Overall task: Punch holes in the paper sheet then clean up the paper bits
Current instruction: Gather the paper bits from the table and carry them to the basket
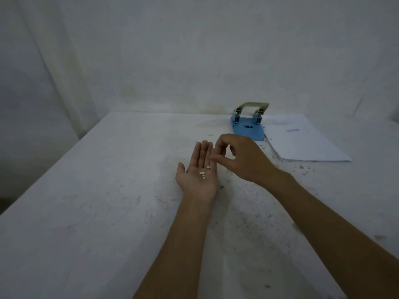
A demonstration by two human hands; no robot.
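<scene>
My left hand (197,175) lies palm up on the white table (97,201), fingers flat and together. Several small white paper bits (203,173) rest in its palm. My right hand (236,158) hovers just above the left fingers, thumb and forefinger pinched together over the palm; no bit shows between them. A blue hole punch (248,126) with a metal handle stands at the back of the table. To its right lies the white paper sheet stack (302,141), with small holes along its left edge.
Dark specks and a few scattered bits dot the table around the punch and near my right wrist (302,168). A pale wall rises right behind the table. The table's left edge runs diagonally toward me.
</scene>
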